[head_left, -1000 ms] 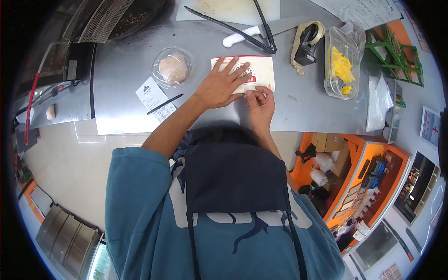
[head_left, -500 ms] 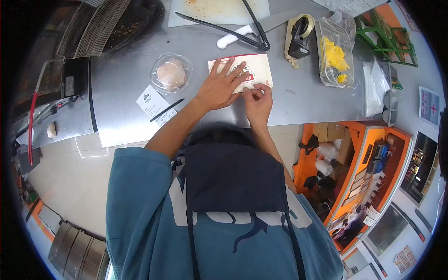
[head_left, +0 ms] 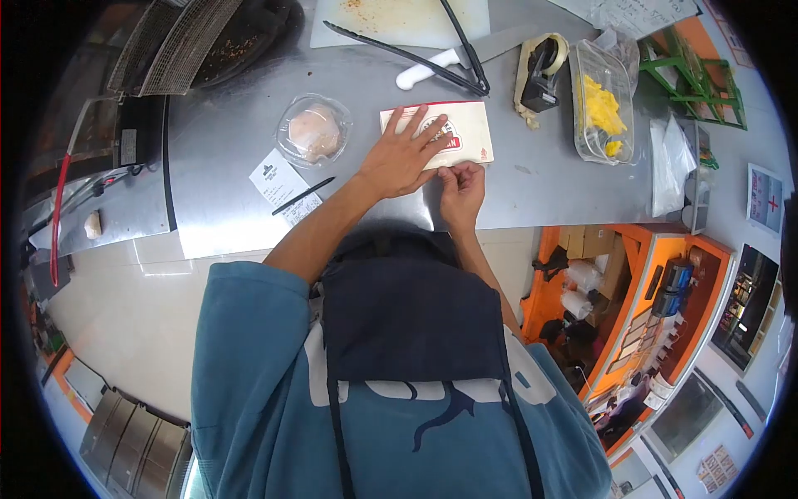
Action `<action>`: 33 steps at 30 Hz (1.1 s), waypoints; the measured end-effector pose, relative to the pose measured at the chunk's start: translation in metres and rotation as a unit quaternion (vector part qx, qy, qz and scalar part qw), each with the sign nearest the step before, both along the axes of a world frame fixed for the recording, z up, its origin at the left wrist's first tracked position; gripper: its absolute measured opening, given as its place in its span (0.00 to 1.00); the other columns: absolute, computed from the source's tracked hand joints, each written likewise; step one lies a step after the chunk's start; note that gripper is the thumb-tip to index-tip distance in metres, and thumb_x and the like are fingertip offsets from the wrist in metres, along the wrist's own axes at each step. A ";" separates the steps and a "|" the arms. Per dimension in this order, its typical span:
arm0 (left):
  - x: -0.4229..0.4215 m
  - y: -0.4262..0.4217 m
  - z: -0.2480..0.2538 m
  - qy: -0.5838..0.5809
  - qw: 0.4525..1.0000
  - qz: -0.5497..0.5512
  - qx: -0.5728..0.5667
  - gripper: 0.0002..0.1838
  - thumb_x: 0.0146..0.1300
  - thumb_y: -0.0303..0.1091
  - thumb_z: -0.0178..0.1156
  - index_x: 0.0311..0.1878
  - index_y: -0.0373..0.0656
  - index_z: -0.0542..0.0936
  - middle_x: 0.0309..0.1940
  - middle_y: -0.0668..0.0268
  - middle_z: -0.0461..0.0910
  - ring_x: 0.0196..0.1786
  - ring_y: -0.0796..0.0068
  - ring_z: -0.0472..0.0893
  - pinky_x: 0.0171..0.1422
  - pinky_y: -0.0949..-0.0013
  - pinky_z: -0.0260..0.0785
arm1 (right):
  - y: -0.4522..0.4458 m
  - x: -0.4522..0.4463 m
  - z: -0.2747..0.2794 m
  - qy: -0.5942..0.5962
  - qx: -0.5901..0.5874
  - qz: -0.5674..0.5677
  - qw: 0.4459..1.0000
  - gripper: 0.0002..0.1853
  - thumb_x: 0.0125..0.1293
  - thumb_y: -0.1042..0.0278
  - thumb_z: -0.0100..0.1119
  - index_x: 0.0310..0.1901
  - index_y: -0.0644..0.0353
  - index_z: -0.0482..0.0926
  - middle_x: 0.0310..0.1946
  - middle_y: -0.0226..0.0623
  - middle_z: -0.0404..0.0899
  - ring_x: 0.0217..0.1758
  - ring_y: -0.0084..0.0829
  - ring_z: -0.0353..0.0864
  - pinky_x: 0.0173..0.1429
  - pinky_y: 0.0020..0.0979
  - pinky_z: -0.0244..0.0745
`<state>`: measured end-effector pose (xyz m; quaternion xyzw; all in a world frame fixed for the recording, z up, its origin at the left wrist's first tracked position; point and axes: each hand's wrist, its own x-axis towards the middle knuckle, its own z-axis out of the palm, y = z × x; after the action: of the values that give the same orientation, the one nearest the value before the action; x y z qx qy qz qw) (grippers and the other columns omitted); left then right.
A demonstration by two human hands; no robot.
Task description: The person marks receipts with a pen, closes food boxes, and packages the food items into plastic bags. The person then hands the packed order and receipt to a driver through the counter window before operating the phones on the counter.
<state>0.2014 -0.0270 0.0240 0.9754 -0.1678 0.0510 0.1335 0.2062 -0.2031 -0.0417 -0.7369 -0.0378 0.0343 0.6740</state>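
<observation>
One steel counter (head_left: 549, 195) under both hands; beyond them one cutting board (head_left: 399, 21), one pair of tongs (head_left: 474, 62), one knife (head_left: 504, 41); right of the right hand one clear tray (head_left: 598, 56), yellow pieces uncounted; one printed paper packet (head_left: 478, 129) beneath the left hand (head_left: 401, 162), which lies open, fingers spread; right hand (head_left: 462, 193) curled, tips at the near edge, grip cannot be told; packet probably light, thin, readily creased; hold best at edges, palm flat on top; left of left hand: one round container (head_left: 283, 140), one receipt (head_left: 276, 179), one pen (head_left: 303, 195).
</observation>
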 end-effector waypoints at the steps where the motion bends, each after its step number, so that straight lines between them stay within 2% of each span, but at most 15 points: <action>1: -0.001 0.000 0.001 0.004 1.000 0.000 0.000 0.32 0.64 0.53 0.55 0.68 0.51 0.69 0.74 0.59 0.58 0.76 0.49 0.52 0.76 0.38 0.41 | 0.001 -0.001 -0.004 -0.007 -0.012 -0.010 1.000 0.13 0.62 0.77 0.63 0.42 0.64 0.68 0.31 0.37 0.78 0.33 0.26 0.78 0.42 0.28 0.74; 6: 0.000 0.001 0.006 0.006 1.000 0.000 -0.008 0.31 0.63 0.54 0.56 0.66 0.51 0.71 0.73 0.60 0.59 0.76 0.49 0.53 0.77 0.39 0.41 | -0.006 0.002 -0.014 -0.016 -0.122 -0.013 0.992 0.12 0.61 0.75 0.64 0.40 0.64 0.68 0.28 0.42 0.78 0.32 0.36 0.80 0.42 0.35 0.75; 9: 0.005 -0.005 0.008 -0.001 0.994 0.040 -0.102 0.26 0.61 0.51 0.58 0.61 0.52 0.75 0.69 0.61 0.65 0.72 0.52 0.59 0.74 0.42 0.47 | -0.008 0.001 -0.006 -0.011 -0.178 -0.003 0.984 0.13 0.61 0.73 0.63 0.39 0.64 0.67 0.27 0.46 0.77 0.30 0.43 0.80 0.40 0.39 0.75; 11: 0.012 -0.006 0.004 -0.002 0.991 0.070 -0.118 0.22 0.61 0.49 0.59 0.57 0.52 0.77 0.64 0.63 0.68 0.69 0.56 0.63 0.71 0.44 0.51 | -0.010 0.003 -0.007 -0.029 -0.200 0.005 0.979 0.13 0.62 0.72 0.63 0.39 0.64 0.66 0.26 0.47 0.77 0.29 0.47 0.80 0.38 0.41 0.75; 14: 0.022 -0.008 0.005 -0.001 0.985 0.112 -0.134 0.17 0.62 0.44 0.59 0.53 0.52 0.78 0.58 0.65 0.71 0.64 0.60 0.67 0.66 0.48 0.56 | -0.006 0.009 0.046 0.100 -0.303 0.077 0.945 0.13 0.61 0.72 0.64 0.39 0.62 0.67 0.32 0.49 0.78 0.35 0.51 0.80 0.41 0.43 0.73; 17: 0.031 -0.008 0.005 0.021 0.974 0.166 -0.153 0.16 0.64 0.42 0.57 0.53 0.50 0.78 0.57 0.62 0.71 0.63 0.58 0.67 0.66 0.51 0.56 | -0.012 0.003 0.062 -0.143 -0.314 0.088 0.934 0.19 0.63 0.64 0.62 0.51 0.62 0.70 0.52 0.54 0.75 0.56 0.53 0.75 0.57 0.49 0.69; 18: 0.032 -0.007 0.003 0.033 0.969 0.184 -0.162 0.16 0.65 0.41 0.56 0.54 0.49 0.78 0.57 0.61 0.71 0.63 0.57 0.67 0.66 0.52 0.56 | -0.006 0.002 0.068 -0.202 -0.389 0.140 0.888 0.23 0.64 0.60 0.61 0.56 0.61 0.68 0.58 0.54 0.69 0.62 0.54 0.68 0.62 0.52 0.62; 20: 0.025 -0.007 -0.006 -0.036 0.949 0.207 -0.236 0.15 0.66 0.36 0.55 0.54 0.46 0.77 0.58 0.58 0.70 0.62 0.55 0.67 0.66 0.53 0.57 | 0.005 0.002 0.080 -0.314 -0.523 0.230 0.759 0.32 0.65 0.54 0.57 0.67 0.61 0.64 0.70 0.54 0.58 0.74 0.55 0.54 0.71 0.60 0.49; 21: 0.020 -0.006 -0.007 -0.070 0.935 0.215 -0.273 0.14 0.66 0.34 0.54 0.53 0.44 0.77 0.58 0.57 0.70 0.62 0.54 0.68 0.66 0.53 0.57 | 0.002 0.003 0.060 -0.279 -0.523 0.281 0.755 0.39 0.66 0.48 0.53 0.73 0.59 0.55 0.75 0.51 0.48 0.79 0.53 0.42 0.73 0.68 0.32; 24: -0.034 0.005 0.025 -0.112 0.917 0.199 -0.328 0.14 0.65 0.27 0.54 0.53 0.41 0.76 0.57 0.54 0.70 0.61 0.52 0.69 0.66 0.53 0.59 | 0.006 0.010 0.078 -0.273 -0.544 0.276 0.744 0.39 0.65 0.48 0.54 0.72 0.62 0.56 0.75 0.50 0.49 0.79 0.52 0.43 0.73 0.68 0.34; 25: -0.058 0.009 0.029 -0.111 0.907 0.222 -0.340 0.14 0.62 0.25 0.55 0.52 0.41 0.76 0.56 0.54 0.72 0.59 0.50 0.70 0.66 0.53 0.60 | 0.005 0.011 0.075 -0.277 -0.507 0.247 0.778 0.42 0.64 0.47 0.56 0.72 0.65 0.55 0.76 0.48 0.48 0.79 0.51 0.43 0.73 0.68 0.34; 26: -0.080 0.017 0.031 -0.115 0.897 0.242 -0.352 0.15 0.60 0.23 0.56 0.51 0.41 0.76 0.54 0.55 0.73 0.58 0.49 0.71 0.65 0.53 0.60 | 0.005 0.014 0.071 -0.285 -0.518 0.264 0.762 0.42 0.64 0.48 0.57 0.72 0.66 0.55 0.76 0.49 0.48 0.79 0.52 0.43 0.73 0.68 0.34; 28: -0.125 0.032 0.015 -0.099 0.880 0.324 -0.332 0.15 0.59 0.21 0.56 0.50 0.39 0.76 0.52 0.53 0.74 0.57 0.50 0.71 0.65 0.54 0.61 | 0.003 0.013 0.067 -0.298 -0.544 0.297 0.726 0.43 0.63 0.50 0.58 0.72 0.68 0.54 0.76 0.49 0.47 0.79 0.52 0.43 0.73 0.68 0.34; 29: -0.144 0.040 0.012 -0.100 0.866 0.369 -0.322 0.15 0.60 0.22 0.56 0.51 0.39 0.76 0.52 0.53 0.74 0.57 0.51 0.71 0.64 0.55 0.61 | 0.007 0.013 0.070 -0.283 -0.533 0.296 0.741 0.44 0.61 0.53 0.60 0.72 0.68 0.53 0.76 0.48 0.46 0.79 0.51 0.42 0.73 0.68 0.35; 33: -0.192 0.063 -0.008 -0.095 0.781 0.517 -0.337 0.19 0.61 0.25 0.59 0.56 0.37 0.72 0.53 0.52 0.73 0.58 0.52 0.70 0.64 0.56 0.62 | 0.022 0.010 0.088 -0.240 -0.571 0.296 0.727 0.45 0.60 0.52 0.61 0.72 0.68 0.53 0.75 0.53 0.45 0.79 0.54 0.41 0.74 0.67 0.35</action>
<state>0.0092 0.0361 0.0162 0.7987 0.3778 0.2584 0.3907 0.2161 -0.1809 0.0459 -0.9177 -0.3879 0.0694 0.0501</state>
